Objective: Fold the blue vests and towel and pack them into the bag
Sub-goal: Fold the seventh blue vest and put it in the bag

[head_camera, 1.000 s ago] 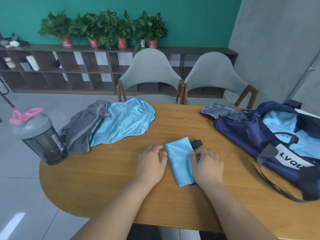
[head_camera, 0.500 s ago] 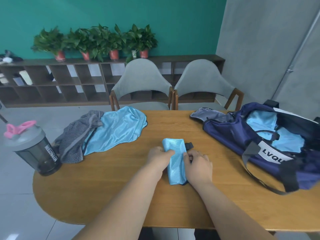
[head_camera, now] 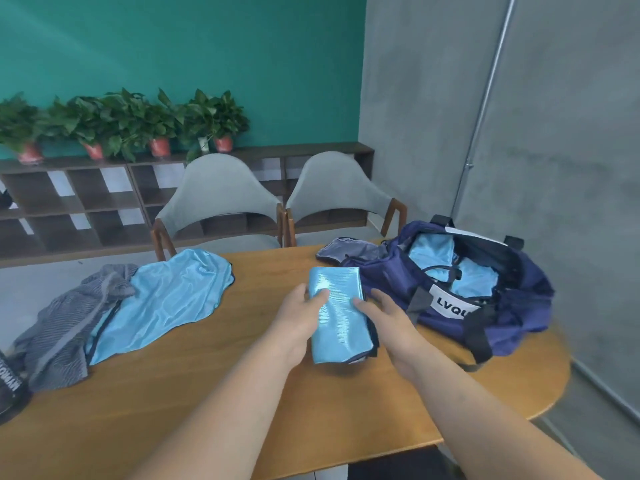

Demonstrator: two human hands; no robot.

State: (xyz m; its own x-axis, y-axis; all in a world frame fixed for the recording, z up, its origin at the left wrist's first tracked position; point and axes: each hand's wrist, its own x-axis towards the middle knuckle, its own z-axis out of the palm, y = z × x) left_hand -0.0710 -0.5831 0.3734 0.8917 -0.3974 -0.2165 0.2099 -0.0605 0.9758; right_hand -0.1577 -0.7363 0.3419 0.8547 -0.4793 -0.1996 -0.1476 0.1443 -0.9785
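Near the middle of the table [head_camera: 242,393], a little toward its right end, the folded vest [head_camera: 337,313] sits between both hands as a tight, narrow packet. It looks raised just off the wood, though that is hard to be sure of. The left hand [head_camera: 298,317] grips its left edge with the thumb laid over the top. The right hand [head_camera: 388,317] grips the right edge the same way. The fingers of both go under the cloth and cannot be seen. Holding from both sides probably keeps the slippery, shiny fabric from springing out of its folds on the way to the bag [head_camera: 519,306].

The bag lies at the right end of the table with its mouth gaping toward the person. Light blue cloth [head_camera: 433,247] already lies inside, so the opening seems left wide for dropping packets straight in. At the far left edge the unfolded vest [head_camera: 166,299] lies spread flat, partly overlapping the crumpled grey towel [head_camera: 65,327] beside it. Both appear to be waiting their turn.

A white patch [head_camera: 450,301] on the bag's side reads "LVQU", with a strap hiding the rest. A dark bottle [head_camera: 10,386] at the left edge of the view carries white lettering, too cut off to read.
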